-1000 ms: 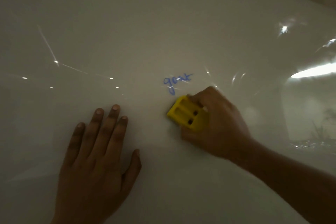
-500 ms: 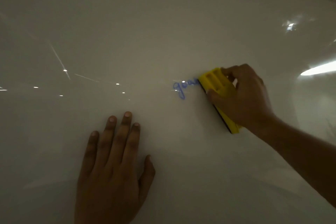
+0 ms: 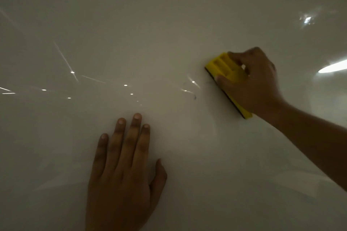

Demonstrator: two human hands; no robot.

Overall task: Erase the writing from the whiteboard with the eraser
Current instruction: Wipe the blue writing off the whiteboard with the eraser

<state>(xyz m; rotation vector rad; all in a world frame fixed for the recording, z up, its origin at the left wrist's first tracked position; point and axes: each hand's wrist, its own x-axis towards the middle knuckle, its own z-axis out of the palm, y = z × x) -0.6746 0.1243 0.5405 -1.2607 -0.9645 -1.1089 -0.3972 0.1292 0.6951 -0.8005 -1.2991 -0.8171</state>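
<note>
Though dim, faint ink trace [image 3: 194, 97] on whiteboard [image 3: 169, 24]

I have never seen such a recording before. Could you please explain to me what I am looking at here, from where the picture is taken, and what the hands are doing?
There is no machine here, only a person's two bare hands. The one picture comes from a wide-angle camera worn on the person's head, looking forward and down. The big glossy white whiteboard fills the view; the bright dots and streaks on it are reflected lights. The left hand lies flat and open on the board. The right hand has its grip closed around a yellow plastic block eraser, whose dark underside is pressed to the board. Just left of the eraser, a small faint dark ink mark remains.
</note>
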